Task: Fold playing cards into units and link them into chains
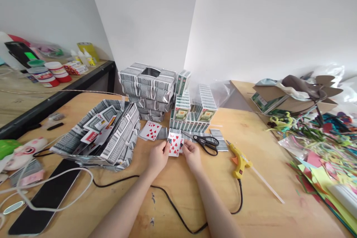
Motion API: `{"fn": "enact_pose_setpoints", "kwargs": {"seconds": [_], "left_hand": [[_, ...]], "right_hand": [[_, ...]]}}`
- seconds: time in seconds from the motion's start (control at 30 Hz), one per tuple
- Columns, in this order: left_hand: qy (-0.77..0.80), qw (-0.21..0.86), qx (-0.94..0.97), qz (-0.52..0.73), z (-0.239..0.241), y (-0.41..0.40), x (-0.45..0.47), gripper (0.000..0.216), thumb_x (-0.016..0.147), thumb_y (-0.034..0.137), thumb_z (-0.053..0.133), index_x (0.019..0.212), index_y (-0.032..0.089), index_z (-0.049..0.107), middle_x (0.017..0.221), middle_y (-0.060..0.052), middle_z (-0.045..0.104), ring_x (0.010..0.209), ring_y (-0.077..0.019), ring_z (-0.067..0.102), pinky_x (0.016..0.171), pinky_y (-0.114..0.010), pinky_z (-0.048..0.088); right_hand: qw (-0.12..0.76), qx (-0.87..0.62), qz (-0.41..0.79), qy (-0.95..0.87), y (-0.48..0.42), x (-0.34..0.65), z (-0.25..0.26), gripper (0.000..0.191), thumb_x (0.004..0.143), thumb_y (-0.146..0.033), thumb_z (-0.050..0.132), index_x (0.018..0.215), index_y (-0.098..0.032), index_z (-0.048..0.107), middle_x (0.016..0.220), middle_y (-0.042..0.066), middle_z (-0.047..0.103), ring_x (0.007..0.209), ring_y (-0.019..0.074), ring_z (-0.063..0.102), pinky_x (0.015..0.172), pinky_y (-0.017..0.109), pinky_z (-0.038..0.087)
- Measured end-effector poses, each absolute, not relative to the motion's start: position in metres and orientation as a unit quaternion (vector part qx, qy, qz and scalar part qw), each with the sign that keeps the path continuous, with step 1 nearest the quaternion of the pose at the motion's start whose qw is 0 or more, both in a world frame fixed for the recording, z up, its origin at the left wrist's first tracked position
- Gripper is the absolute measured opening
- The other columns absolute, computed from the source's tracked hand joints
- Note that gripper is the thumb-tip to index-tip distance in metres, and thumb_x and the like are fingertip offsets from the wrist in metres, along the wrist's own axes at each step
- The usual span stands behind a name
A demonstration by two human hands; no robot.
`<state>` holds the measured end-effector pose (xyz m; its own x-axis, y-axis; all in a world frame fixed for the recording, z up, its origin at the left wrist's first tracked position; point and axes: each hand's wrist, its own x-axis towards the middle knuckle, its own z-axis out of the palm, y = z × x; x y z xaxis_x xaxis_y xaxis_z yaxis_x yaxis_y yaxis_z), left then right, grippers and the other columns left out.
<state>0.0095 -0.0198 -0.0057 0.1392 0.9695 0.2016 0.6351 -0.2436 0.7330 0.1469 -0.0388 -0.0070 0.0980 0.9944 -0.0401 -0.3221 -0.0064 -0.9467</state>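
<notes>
Playing cards (174,145) with red hearts face up are held between both hands near the middle of the table. My left hand (159,156) pinches their left edge, and my right hand (192,155) grips the right edge. More heart cards (151,131) lie face up just beyond my left hand. Black-handled scissors (206,143) rest beyond my right hand, on grey-patterned cards (219,140). Farther right lies a yellow glue gun (239,160) with a clear glue stick at its back end.
At left stands a card-covered basket (122,135) with loose cards inside. Card-covered boxes (147,87) and stacked card packs (189,119) stand at the back. A black cable (170,199) crosses the front. Colourful paper scraps (320,174) lie right; a black phone-like slab (46,200) lies left.
</notes>
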Motion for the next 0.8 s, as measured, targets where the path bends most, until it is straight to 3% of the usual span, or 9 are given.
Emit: {"fn": "enact_pose_setpoints", "kwargs": {"seconds": [0.4,0.8], "left_hand": [[0.48,0.459,0.664,0.343,0.0,-0.008,-0.004,0.036,0.079,0.042,0.04,0.054,0.018,0.032,0.052,0.005,0.031,0.052,-0.0091,0.031,0.049,-0.021,0.024],[0.513,0.343,0.72,0.317,-0.002,-0.013,0.001,0.037,0.082,0.041,0.035,0.054,0.017,0.033,0.048,0.005,0.036,0.048,-0.0082,0.031,0.048,-0.023,0.019]], "right_hand": [[0.57,-0.463,0.554,-0.392,-0.04,0.15,-0.009,0.022,0.069,-0.035,0.065,0.081,-0.017,0.061,0.075,0.003,0.069,0.065,0.0179,0.064,0.063,0.031,0.051],[0.565,-0.454,0.572,-0.386,-0.038,0.153,-0.013,0.026,0.066,-0.037,0.067,0.081,-0.017,0.061,0.076,0.004,0.07,0.063,0.0185,0.063,0.058,0.029,0.05]]}}
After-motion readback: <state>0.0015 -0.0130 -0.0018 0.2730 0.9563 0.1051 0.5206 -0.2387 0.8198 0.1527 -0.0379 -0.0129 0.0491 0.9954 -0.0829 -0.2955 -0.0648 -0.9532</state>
